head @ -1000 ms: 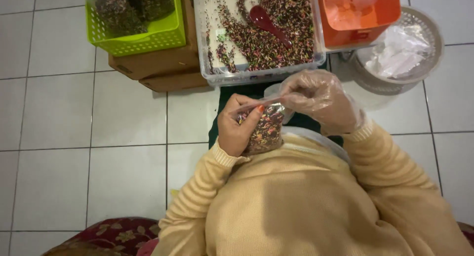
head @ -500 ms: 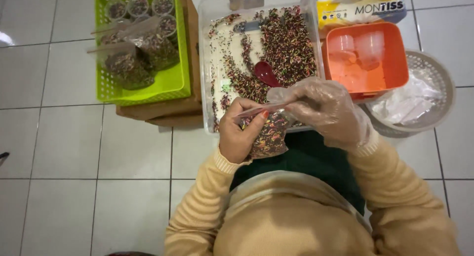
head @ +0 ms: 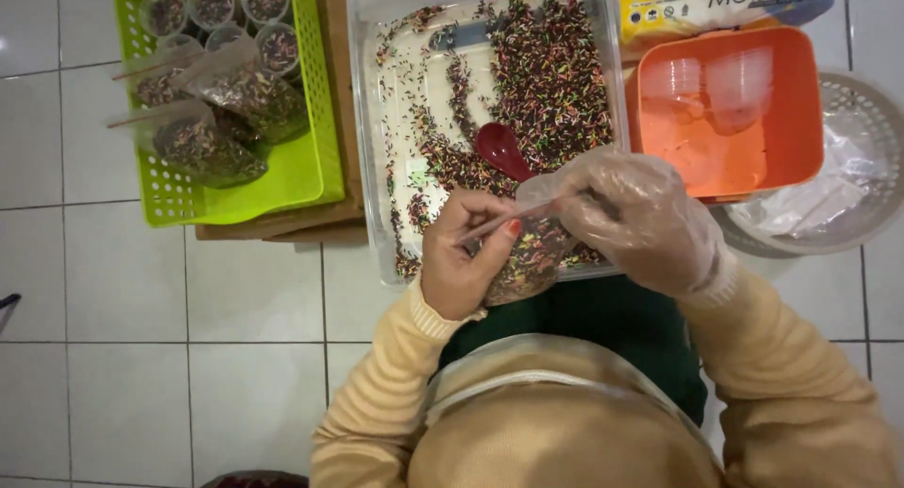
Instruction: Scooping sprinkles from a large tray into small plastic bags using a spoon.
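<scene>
Clear plastic bag [head: 527, 262] of sprinkles hangs upright, mouth up; left hand [head: 466, 262] and gloved right hand [head: 636, 220] pinch its top, seemingly shut.

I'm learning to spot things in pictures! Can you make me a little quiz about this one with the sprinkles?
1. True or false: the right hand wears a clear plastic glove.
2. What colour is the spoon lying in the clear sprinkle tray? A) blue B) red C) white
3. Fill in: the finished sprinkle bags sit in a ____ basket.

Key:
1. True; the left hand is bare.
2. B
3. green. Both hands pinch the top of a small bag of sprinkles.
</scene>
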